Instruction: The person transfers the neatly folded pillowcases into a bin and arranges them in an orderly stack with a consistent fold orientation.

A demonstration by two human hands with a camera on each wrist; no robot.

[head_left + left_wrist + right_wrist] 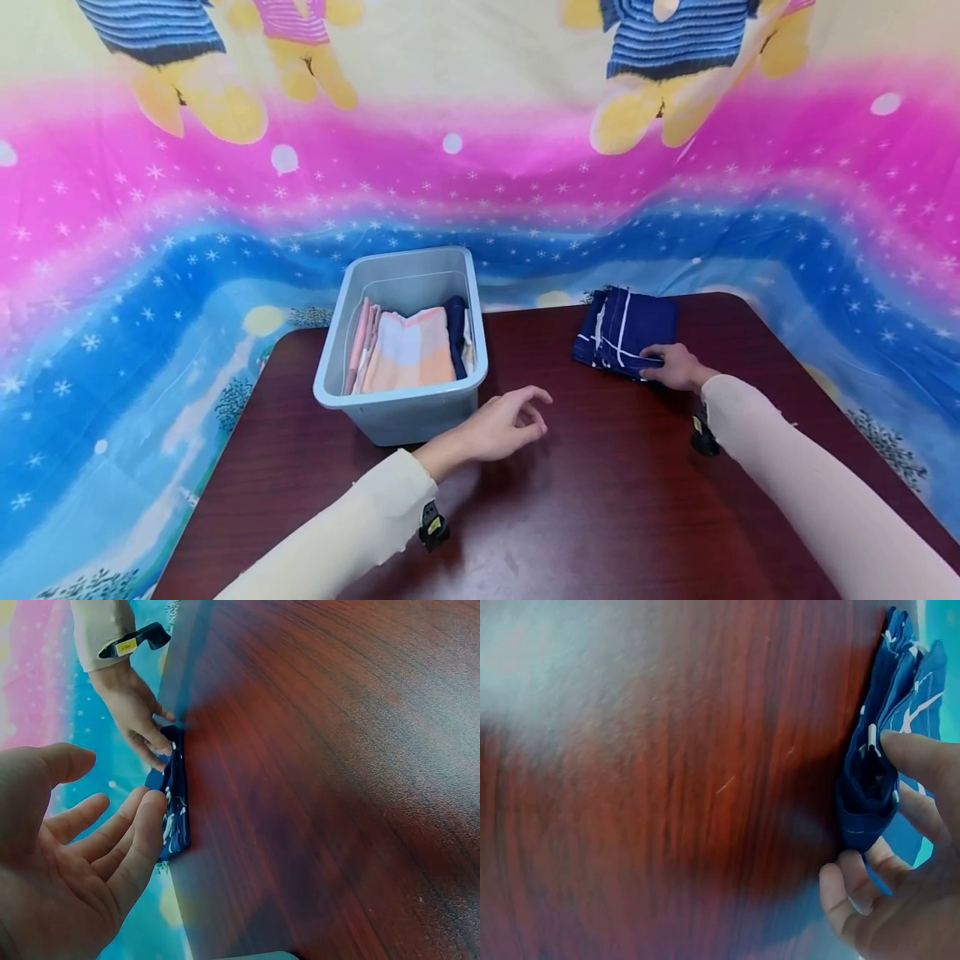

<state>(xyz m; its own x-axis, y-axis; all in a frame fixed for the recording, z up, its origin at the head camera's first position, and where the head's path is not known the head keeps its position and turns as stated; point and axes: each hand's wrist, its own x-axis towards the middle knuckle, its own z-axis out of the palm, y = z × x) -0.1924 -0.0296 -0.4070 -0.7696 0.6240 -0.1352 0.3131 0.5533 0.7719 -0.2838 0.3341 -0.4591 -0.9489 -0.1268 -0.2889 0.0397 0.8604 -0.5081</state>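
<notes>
Right hand [677, 367] pinches navy cloth [647, 323]; left hand [497, 427] hovers, loosely curved

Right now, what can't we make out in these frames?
Bin floor, head view: covered by folded cloths.
Navy cloth underside, head view: hidden by its own top layers.
Right hand, right wrist view: partly cut off by right edge.
Yellow wristband label, left wrist view: any lettering too small to read.
</notes>
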